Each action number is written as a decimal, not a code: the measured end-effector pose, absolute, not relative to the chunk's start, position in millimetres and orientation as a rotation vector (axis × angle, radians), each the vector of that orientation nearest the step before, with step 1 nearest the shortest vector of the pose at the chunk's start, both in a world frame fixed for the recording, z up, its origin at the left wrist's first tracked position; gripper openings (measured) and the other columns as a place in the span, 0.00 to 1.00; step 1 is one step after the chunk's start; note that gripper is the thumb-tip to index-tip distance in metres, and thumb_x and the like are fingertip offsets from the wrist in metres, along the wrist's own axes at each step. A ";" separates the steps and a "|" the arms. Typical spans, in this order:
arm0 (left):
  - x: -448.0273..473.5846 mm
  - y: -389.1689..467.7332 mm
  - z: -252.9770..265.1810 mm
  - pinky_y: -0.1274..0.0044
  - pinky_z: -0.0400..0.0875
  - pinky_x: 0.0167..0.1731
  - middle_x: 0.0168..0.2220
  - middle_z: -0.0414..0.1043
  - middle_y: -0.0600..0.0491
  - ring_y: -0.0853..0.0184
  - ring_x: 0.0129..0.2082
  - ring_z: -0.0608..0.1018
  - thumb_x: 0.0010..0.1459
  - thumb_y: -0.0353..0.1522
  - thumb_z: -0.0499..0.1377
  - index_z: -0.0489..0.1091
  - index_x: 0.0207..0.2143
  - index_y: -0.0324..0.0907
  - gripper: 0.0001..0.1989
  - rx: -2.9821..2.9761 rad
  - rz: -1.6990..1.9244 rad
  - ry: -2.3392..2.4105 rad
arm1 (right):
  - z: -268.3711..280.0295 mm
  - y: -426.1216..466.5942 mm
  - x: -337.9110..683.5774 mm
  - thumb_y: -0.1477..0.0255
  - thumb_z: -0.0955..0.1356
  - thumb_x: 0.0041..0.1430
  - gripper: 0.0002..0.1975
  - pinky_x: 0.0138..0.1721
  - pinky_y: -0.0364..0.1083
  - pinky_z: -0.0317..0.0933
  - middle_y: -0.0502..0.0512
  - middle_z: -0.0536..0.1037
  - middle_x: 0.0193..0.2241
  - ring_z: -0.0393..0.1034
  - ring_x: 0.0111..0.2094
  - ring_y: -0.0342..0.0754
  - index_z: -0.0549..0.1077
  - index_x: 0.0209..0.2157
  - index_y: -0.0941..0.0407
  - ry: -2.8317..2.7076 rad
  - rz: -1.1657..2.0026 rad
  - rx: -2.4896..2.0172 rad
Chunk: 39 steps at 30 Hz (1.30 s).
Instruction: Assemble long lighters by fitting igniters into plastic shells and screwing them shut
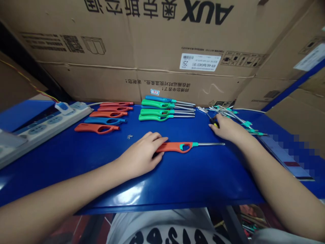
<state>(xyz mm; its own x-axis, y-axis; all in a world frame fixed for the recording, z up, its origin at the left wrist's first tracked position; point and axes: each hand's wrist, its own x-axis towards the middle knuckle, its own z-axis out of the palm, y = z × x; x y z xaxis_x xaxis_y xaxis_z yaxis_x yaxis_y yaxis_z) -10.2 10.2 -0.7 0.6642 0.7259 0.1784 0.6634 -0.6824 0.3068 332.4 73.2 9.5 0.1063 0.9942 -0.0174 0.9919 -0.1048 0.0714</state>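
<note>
My left hand (143, 152) is closed around the handle end of an orange lighter (172, 146), which lies flat with its metal tube pointing right. The lighter has a turquoise trigger and collar. Farther back on the right, my right hand (225, 127) grips a screwdriver (215, 124) by its black and yellow handle. Its thin shaft points away to the left, toward small metal parts (202, 109). Beside that hand lies a pile of metal lighter tubes with turquoise ends (247, 124). A few tiny screws (130, 137) are scattered left of the orange lighter.
Several green and blue lighters with tubes (154, 112) lie in a stack at the back. Orange and blue lighter handles without tubes (98, 128) form a row on the left. A power strip (43, 125) runs along the left side. A large cardboard box (152, 44) stands behind the blue table (162, 189).
</note>
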 end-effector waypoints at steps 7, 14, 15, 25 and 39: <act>-1.7 -2.6 -13.8 0.64 0.71 0.58 0.56 0.68 0.40 0.56 0.55 0.70 0.66 0.25 0.51 0.63 0.63 0.32 0.23 2.677 0.558 0.926 | 47.0 60.8 304.5 0.68 0.67 0.61 0.20 0.44 0.54 0.67 0.68 0.81 0.45 0.76 0.45 0.62 0.72 0.54 0.58 2.407 0.466 2.723; -0.3 -8.1 -9.9 0.63 0.72 0.56 0.57 0.68 0.41 0.54 0.54 0.70 0.66 0.29 0.53 0.63 0.63 0.33 0.24 2.768 0.525 0.940 | 58.8 47.2 222.1 0.65 0.73 0.56 0.08 0.37 0.49 0.69 0.55 0.82 0.33 0.76 0.34 0.50 0.79 0.36 0.53 3.430 -0.419 2.290; -0.6 -8.9 -8.4 0.62 0.73 0.54 0.56 0.70 0.42 0.54 0.52 0.71 0.66 0.29 0.53 0.63 0.63 0.33 0.24 2.794 0.504 0.978 | 54.1 47.6 209.6 0.64 0.73 0.57 0.08 0.34 0.48 0.69 0.54 0.82 0.32 0.76 0.32 0.49 0.79 0.36 0.53 3.436 -0.635 2.226; -3.6 -14.9 -0.9 0.62 0.74 0.42 0.48 0.75 0.47 0.54 0.46 0.73 0.67 0.32 0.53 0.67 0.59 0.37 0.20 2.900 0.365 1.131 | 11.4 66.0 146.6 0.58 0.73 0.58 0.14 0.34 0.47 0.68 0.54 0.82 0.32 0.74 0.31 0.48 0.78 0.36 0.55 3.313 -1.435 1.852; -3.0 -17.2 -3.6 0.63 0.74 0.45 0.52 0.73 0.44 0.54 0.46 0.74 0.67 0.30 0.52 0.65 0.61 0.37 0.21 2.895 0.371 0.984 | 5.0 69.2 140.4 0.57 0.73 0.58 0.15 0.29 0.44 0.65 0.52 0.80 0.35 0.71 0.28 0.44 0.78 0.37 0.54 3.246 -1.640 1.730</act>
